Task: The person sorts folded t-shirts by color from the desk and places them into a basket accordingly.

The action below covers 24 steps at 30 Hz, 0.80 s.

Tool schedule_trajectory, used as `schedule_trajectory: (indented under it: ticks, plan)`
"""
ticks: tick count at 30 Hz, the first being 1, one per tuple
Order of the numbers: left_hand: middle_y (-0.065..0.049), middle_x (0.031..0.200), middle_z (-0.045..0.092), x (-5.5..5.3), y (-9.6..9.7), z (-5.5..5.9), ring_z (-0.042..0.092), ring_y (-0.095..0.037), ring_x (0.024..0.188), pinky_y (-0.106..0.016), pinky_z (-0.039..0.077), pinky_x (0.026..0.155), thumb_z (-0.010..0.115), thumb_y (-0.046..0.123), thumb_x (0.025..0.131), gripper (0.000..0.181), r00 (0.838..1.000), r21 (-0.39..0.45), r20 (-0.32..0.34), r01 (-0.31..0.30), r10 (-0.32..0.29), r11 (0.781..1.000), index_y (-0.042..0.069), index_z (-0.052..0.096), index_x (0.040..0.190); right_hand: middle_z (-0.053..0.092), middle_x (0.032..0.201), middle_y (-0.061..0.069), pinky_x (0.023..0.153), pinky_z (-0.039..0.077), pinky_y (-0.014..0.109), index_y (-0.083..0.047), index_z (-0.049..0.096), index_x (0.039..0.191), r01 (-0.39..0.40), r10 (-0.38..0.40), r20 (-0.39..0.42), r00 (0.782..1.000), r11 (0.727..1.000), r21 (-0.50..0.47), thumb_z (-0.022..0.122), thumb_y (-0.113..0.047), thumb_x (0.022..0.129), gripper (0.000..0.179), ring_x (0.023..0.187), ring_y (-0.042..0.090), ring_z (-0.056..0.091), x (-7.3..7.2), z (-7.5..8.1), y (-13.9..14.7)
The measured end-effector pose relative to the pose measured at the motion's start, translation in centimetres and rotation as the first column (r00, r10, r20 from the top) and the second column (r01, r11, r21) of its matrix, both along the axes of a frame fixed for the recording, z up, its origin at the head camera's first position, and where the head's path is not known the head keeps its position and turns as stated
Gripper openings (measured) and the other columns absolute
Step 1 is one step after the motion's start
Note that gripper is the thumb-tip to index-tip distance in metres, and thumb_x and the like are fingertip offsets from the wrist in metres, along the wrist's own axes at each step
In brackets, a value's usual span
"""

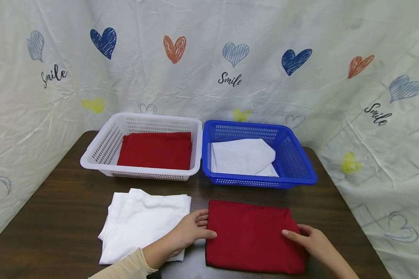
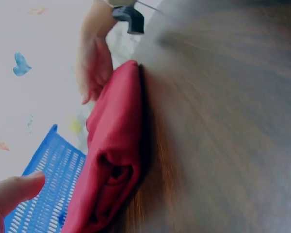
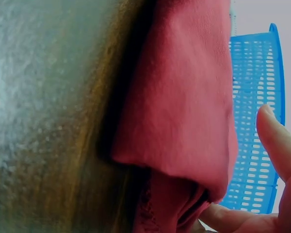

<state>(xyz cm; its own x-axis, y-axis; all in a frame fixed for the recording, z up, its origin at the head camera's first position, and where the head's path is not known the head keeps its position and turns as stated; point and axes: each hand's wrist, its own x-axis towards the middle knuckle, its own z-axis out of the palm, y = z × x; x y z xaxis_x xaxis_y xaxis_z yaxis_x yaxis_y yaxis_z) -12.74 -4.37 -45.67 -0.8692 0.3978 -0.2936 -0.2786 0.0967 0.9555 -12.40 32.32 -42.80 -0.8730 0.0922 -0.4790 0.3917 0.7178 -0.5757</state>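
Observation:
A folded red cloth lies on the table between both hands, its layered fold showing in the left wrist view. At its left edge is my left hand, thumb reaching over the border and fingers beside it; the left wrist view shows that thumb apart from the fabric. My right hand is at the right edge, fingers at the side of the cloth, while in the right wrist view its thumb stands off the fabric. A white folded cloth lies to the left, partly behind my left forearm.
At the back left stands a white basket containing a folded red cloth. Beside it a blue basket contains a folded white cloth. Behind the brown table hangs a heart-printed sheet.

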Motion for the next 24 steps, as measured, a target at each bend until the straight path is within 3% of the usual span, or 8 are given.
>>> schedule_trajectory:
  ticks: [6,11,16,24]
  plan:
    - [-0.029,0.144,0.049,-0.32,-0.01,-0.47,0.054,-0.037,0.131,-0.041,0.053,0.103,0.077,0.008,0.082,0.079,0.996,0.074,0.076,-0.05,0.044,0.996,-0.013,0.036,0.145,0.07,0.109,0.015,0.072,0.055,0.031,0.016,0.045,0.135,0.001,0.001,0.034,0.999,0.998,-0.066,0.068,-0.049,0.09,0.083,0.089,0.016,0.066,-0.09,-0.07,0.02]
    - [-0.03,0.143,0.049,-0.44,0.06,-0.85,0.055,-0.035,0.13,-0.039,0.055,0.1,0.076,0.006,0.083,0.076,0.99,0.124,0.13,-0.069,0.053,0.99,-0.014,0.036,0.144,0.07,0.102,0.009,0.072,0.055,0.032,0.017,0.049,0.13,-0.02,0.024,0.077,0.997,0.998,-0.052,0.072,-0.048,0.087,0.082,0.087,0.015,0.066,-0.24,-0.09,0.03]
    - [-0.03,0.143,0.05,-0.53,0.11,-1.01,0.058,-0.032,0.127,-0.038,0.056,0.098,0.075,0.004,0.083,0.075,0.988,0.147,0.144,-0.08,0.058,0.986,-0.014,0.036,0.144,0.07,0.093,0.004,0.071,0.056,0.032,0.015,0.056,0.12,-0.09,0.089,0.096,0.991,0.996,0.003,0.072,-0.051,0.086,0.077,0.083,0.015,0.066,-0.55,0.09,0.1]
    - [-0.031,0.145,0.047,-0.33,0.13,-0.93,0.059,-0.03,0.126,-0.038,0.057,0.097,0.074,0.001,0.083,0.075,0.982,0.19,0.176,-0.099,0.066,0.977,-0.015,0.034,0.144,0.071,0.091,0.004,0.067,0.059,0.034,0.014,0.059,0.115,-0.13,0.131,0.075,0.988,0.991,-0.021,0.078,-0.042,0.083,0.068,0.079,0.018,0.069,-1.02,0.09,-0.23]
